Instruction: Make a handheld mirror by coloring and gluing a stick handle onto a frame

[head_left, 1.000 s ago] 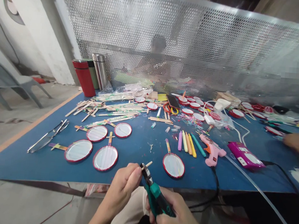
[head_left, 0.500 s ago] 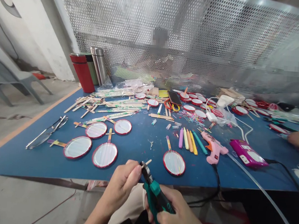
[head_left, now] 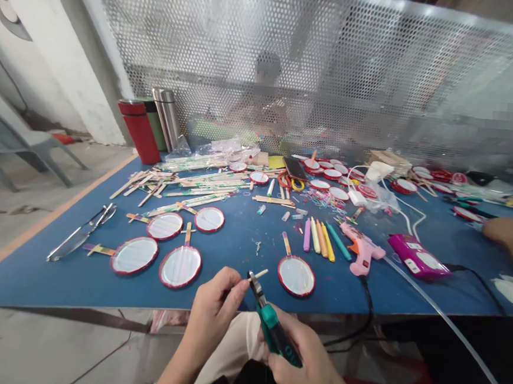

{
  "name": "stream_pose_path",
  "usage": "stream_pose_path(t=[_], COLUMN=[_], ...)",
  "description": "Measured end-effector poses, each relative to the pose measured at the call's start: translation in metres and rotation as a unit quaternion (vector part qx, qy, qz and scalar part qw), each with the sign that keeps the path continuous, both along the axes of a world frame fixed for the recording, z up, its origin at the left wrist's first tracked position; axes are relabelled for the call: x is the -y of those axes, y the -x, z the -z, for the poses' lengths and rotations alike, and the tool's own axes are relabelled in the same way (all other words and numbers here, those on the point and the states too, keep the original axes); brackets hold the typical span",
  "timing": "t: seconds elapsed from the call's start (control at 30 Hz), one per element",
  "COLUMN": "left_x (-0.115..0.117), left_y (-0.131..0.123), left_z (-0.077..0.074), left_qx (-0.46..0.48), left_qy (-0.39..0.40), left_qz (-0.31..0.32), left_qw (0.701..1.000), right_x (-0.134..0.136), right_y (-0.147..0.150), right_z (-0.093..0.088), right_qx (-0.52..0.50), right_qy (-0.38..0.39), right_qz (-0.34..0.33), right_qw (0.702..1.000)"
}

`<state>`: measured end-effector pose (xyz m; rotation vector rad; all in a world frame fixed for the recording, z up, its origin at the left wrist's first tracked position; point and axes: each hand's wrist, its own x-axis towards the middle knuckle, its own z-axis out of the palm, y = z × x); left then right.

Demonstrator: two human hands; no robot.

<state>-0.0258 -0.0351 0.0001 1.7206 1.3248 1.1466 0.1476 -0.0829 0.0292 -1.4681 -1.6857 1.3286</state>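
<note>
My right hand (head_left: 299,352) is closed around the green-and-black handles of a pair of cutting pliers (head_left: 276,329). The jaws of the pliers sit around a thin wooden stick (head_left: 261,273), whose pale end sticks out to the right. On the other side of the jaws, my left hand (head_left: 219,301) pinches the stick between thumb and fingers. Just beyond, on the blue table (head_left: 234,246), lies a round red-rimmed disc with a coloured stick handle (head_left: 296,275). Similar discs (head_left: 180,266) lie to the left.
Markers (head_left: 324,240), a pink glue gun (head_left: 362,247) and a purple power strip (head_left: 420,256) lie on the right. Loose wooden sticks (head_left: 144,182) and bottles (head_left: 140,129) stand or lie at back left, near eyeglasses (head_left: 82,231). Another person's arm (head_left: 508,241) reaches in at right.
Both hands, with the stick and the pliers, have shifted slightly right and up in view. The camera view has moved a little. The jaws stay around the stick.
</note>
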Motion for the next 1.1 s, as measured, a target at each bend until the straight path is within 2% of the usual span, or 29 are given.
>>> stream_pose_path(t=[0.1, 0.2, 0.57, 0.77, 1.1], left_x=[0.000, 0.000, -0.001, -0.002, -0.004], left_y=[-0.003, -0.007, -0.011, -0.009, -0.009], left_z=[0.004, 0.007, 0.003, 0.004, -0.001], left_qx=[-0.053, -0.091, -0.198, -0.184, -0.138], left_qy=[-0.042, -0.072, -0.091, -0.063, -0.043], left_qz=[0.010, 0.022, 0.013, 0.013, 0.029], left_qw=[0.998, 0.993, 0.976, 0.981, 0.989], right_x=[0.004, 0.007, 0.010, 0.017, 0.023], right_y=[-0.006, -0.012, -0.019, -0.012, -0.004], right_z=[-0.008, -0.008, 0.017, 0.031, 0.044], right_qx=[0.027, 0.060, 0.212, 0.275, 0.343], right_qy=[-0.027, -0.049, -0.164, -0.241, -0.301], right_qz=[0.028, 0.029, 0.014, 0.035, 0.053], right_qw=[0.999, 0.997, 0.963, 0.930, 0.888])
